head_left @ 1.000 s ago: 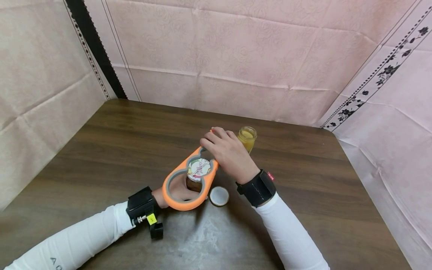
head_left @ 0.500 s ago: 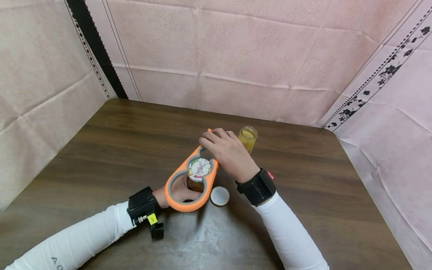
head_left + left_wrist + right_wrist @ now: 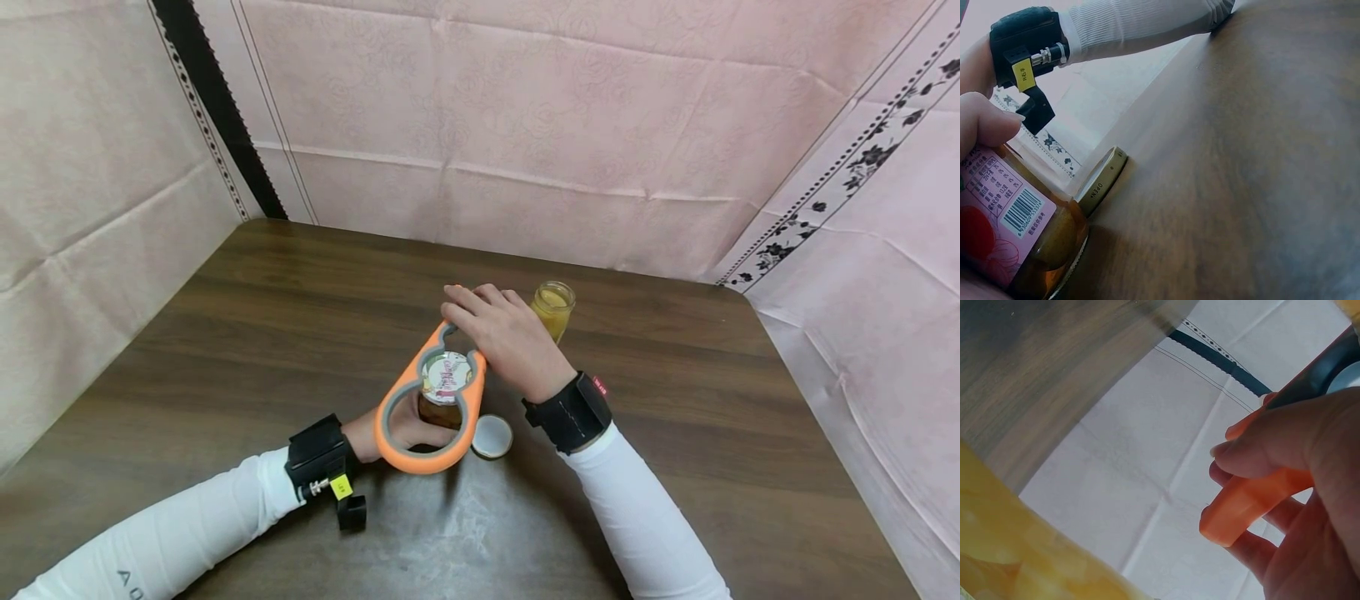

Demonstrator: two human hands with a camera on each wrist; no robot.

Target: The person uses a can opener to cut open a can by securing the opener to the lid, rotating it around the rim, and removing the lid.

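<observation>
My left hand (image 3: pixel 407 427) grips a glass jar (image 3: pixel 437 413) standing on the table, with its printed white lid (image 3: pixel 447 377) on. Seen in the left wrist view, that jar (image 3: pixel 1007 215) has a pink barcode label and amber contents. An orange jar opener (image 3: pixel 420 464) with grey-lined holes sits around the lid at its middle hole. At the opener's far end, my right hand (image 3: pixel 517 343) holds the handle. The right wrist view shows the thumb over the orange handle (image 3: pixel 1244 503) and fingers beneath it.
An open jar of yellow contents (image 3: pixel 553 310) stands just beyond my right hand. A loose lid (image 3: pixel 492 437) lies upside down to the right of the held jar. Pink cloth (image 3: pixel 480 125) hangs behind the wooden table (image 3: pixel 712 400).
The jar opener has turned slightly around the lid. Its near end has swung right and its handle end left with my right hand's fingers. My left hand keeps its grip on the jar.
</observation>
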